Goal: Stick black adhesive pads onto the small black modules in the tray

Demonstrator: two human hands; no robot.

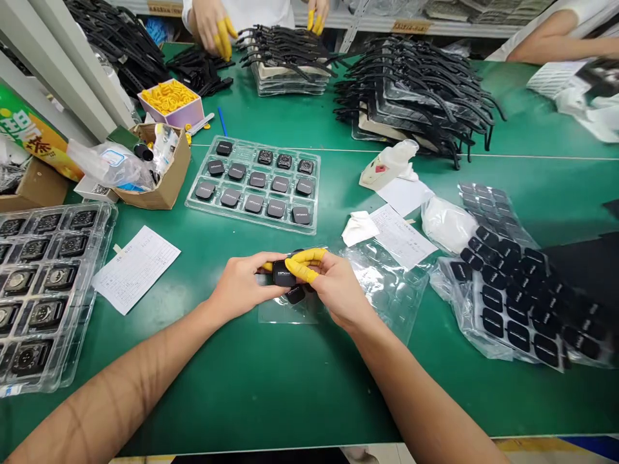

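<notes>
Both hands meet at a small black square watch body [284,273] with white lettering on its face. My left hand [244,283] pinches it from the left, a yellow cot showing on one fingertip. My right hand [333,280], with yellow finger cots, presses thumb and finger together at the watch body's right edge. Directly beneath them lies a clear sheet [275,314] carrying black lettered stickers [295,294], partly hidden by the hands. Beyond stands a clear plastic tray [193,205] of similar watch bodies, most showing lettered faces, several showing their sensor backs.
At left are another watch tray [80,348], a paper slip [136,269] and a cardboard box [176,174]. Sticker sheets [512,303], papers [399,235] and a bottle [387,164] lie right. Strap stacks [411,90] and a co-worker's hand [213,29] are across the table.
</notes>
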